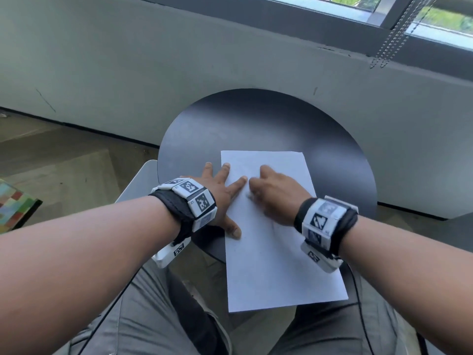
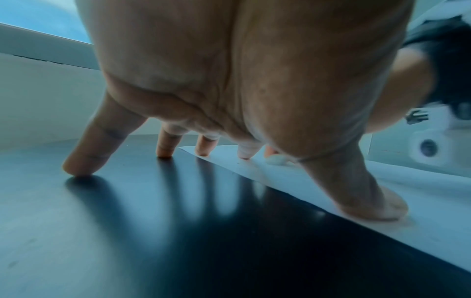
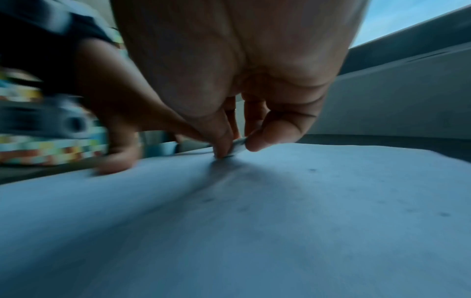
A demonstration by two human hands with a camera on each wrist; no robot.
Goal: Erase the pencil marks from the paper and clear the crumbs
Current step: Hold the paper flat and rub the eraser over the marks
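Flat white paper [image 1: 276, 252], round matte table [image 1: 268, 119]

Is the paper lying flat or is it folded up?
Flat. The paper lies spread on the table, with the left hand pressing its edge.

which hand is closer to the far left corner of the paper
Left. The left hand presses the paper by its left edge, fingertips just below that corner; the right hand rubs nearer the sheet's middle.

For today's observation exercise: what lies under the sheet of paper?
The paper lies on a dark round table, its near end overhanging. Anything beneath the sheet itself is hidden.
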